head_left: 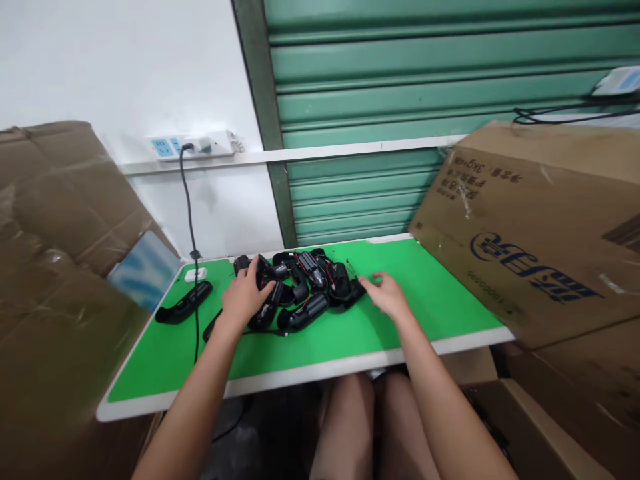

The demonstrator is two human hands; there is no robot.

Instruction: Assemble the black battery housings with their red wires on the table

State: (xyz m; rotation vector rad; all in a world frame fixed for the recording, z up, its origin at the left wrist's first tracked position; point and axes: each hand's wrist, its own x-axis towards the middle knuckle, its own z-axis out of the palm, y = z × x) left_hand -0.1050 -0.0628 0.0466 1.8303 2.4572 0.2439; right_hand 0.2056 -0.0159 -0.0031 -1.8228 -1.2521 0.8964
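Bare green tabletop (320, 347) lies open toward the body from both hands, and between the wrists. Ahead of the left hand (243, 297) and beside the right hand (387, 297) the heap of black parts (305, 287) blocks passage. Outward of the right hand, a cardboard box (530, 233) overhangs the tabletop. Outward of the left hand lie a cable (193, 220) and a single black part (184, 302).

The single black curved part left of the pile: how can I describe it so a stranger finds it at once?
Start at the green table mat and go to its left end, near the hanging black cable. There the single black curved part lies alone, left of the left hand. Unlike the pile of black parts, nothing touches or overlaps it.
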